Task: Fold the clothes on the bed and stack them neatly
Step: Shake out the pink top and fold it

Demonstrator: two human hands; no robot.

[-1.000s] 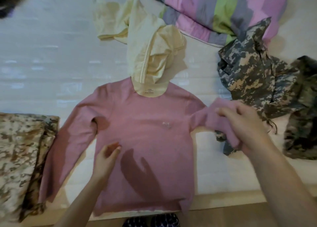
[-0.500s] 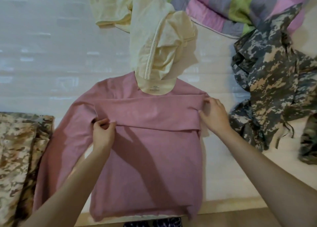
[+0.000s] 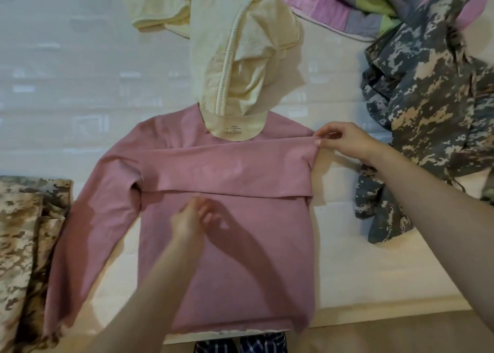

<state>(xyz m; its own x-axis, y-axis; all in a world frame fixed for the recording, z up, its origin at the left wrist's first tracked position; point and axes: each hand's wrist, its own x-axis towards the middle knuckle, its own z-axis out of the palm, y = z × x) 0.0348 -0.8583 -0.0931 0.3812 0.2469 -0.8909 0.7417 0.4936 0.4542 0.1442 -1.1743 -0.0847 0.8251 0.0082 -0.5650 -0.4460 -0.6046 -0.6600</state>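
Pink shirt (image 3: 227,259) flat, collar away; right hand (image 3: 344,141) pinching shoulder fold.

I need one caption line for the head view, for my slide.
Right hand pinches the folded sleeve at the pink shirt's shoulder; left hand hovers over its chest.

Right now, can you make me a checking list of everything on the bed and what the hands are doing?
Surface: white bed, bare on the far left.
Job's things: pink shirt lies flat, one sleeve folded across its chest, the other sleeve lying out to the side; folded tan camouflage clothes beside it.
Clutter: cream garment bunched at the pink collar; grey camouflage garment crumpled; striped blanket.
Hands: right hand pinches the shirt's shoulder fold; left hand over the chest, grip unclear.
Cables: nothing seen.
Surroundings: nothing seen beyond the bed edge.
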